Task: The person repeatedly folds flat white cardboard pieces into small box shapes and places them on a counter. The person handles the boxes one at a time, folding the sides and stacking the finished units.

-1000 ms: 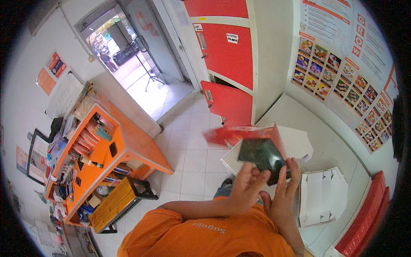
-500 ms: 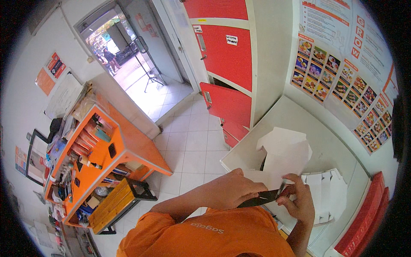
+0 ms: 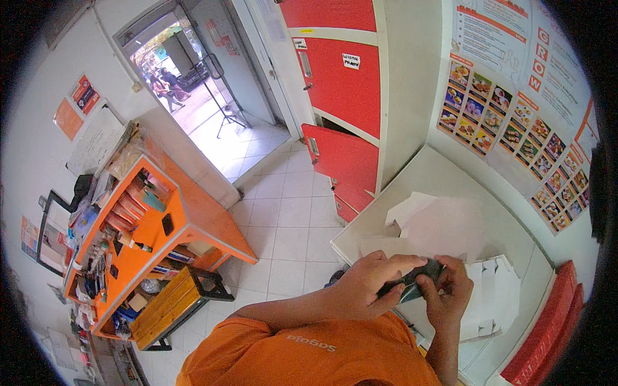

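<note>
In front of my chest, my left hand [image 3: 376, 283] and my right hand [image 3: 449, 289] are closed on a dark, narrow object [image 3: 411, 283]. Its kind cannot be made out, as fingers cover much of it. My left fingers reach along its upper side, and the right thumb presses its other end. Just beyond them, a white cardboard box blank [image 3: 444, 225] lies spread on the pale table [image 3: 418, 170], blurred at its right. A stack of white folded cartons [image 3: 492, 296] lies beside my right hand.
Red lockers [image 3: 341, 83] stand ahead, one door [image 3: 341, 154] ajar over the tiled floor. To the left are an orange shelf counter [image 3: 212, 231] and a wooden bench [image 3: 170, 309]. Red panels [image 3: 547, 328] edge the table's right. A doorway [image 3: 212, 96] opens outside.
My left hand has shifted right along the dark object, closer to the right hand. The object sits slightly higher and is turned. Outside the doorway, the people have shifted.
</note>
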Motion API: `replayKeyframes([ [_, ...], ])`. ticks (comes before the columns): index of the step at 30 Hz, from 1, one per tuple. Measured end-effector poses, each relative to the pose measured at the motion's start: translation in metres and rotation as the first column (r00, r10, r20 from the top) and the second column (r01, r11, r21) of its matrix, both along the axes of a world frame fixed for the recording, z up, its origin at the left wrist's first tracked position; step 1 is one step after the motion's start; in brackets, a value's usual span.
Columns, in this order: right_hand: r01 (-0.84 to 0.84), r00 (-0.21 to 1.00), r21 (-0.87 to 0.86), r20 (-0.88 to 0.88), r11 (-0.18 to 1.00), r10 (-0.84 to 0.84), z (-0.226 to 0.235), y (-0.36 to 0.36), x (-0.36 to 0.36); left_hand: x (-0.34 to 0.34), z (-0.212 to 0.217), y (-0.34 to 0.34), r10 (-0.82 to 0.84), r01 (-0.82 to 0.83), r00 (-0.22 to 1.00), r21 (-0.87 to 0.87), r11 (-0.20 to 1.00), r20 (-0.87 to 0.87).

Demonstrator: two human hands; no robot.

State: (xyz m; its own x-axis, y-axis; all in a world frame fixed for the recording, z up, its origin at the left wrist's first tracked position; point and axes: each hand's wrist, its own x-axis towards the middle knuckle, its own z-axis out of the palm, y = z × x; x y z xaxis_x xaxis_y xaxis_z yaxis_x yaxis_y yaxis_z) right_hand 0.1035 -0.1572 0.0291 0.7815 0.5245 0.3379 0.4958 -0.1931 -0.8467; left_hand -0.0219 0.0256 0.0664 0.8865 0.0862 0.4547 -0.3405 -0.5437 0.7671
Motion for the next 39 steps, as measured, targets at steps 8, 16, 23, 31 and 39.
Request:
replayKeyframes([
  [8,-0.307,0.883,-0.424,0.207,0.852,0.421,0.032,-0.017,0.004,0.007,-0.004,-0.01,0.042,0.011,0.978,0.247,0.969,-0.206],
  [16,-0.179,0.959,-0.302,0.161,0.936,0.235,0.006,-0.066,0.024,0.021,-0.048,0.048,0.325,-0.323,0.938,0.032,0.946,-0.12],
  [23,-0.151,0.986,-0.363,0.018,0.92,0.169,-0.049,-0.067,0.052,0.021,-0.072,0.047,-0.109,0.04,0.959,-0.256,0.966,-0.262],
  [31,0.192,0.98,-0.278,-0.003,0.941,-0.201,-0.127,-0.08,0.069,0.029,-0.082,0.027,-0.167,0.136,0.959,-0.147,0.98,-0.227],
  [39,0.234,0.96,-0.126,-0.128,0.964,-0.25,-0.089,-0.024,0.061,0.027,-0.079,-0.018,-0.107,0.107,0.994,-0.025,0.994,-0.024],
])
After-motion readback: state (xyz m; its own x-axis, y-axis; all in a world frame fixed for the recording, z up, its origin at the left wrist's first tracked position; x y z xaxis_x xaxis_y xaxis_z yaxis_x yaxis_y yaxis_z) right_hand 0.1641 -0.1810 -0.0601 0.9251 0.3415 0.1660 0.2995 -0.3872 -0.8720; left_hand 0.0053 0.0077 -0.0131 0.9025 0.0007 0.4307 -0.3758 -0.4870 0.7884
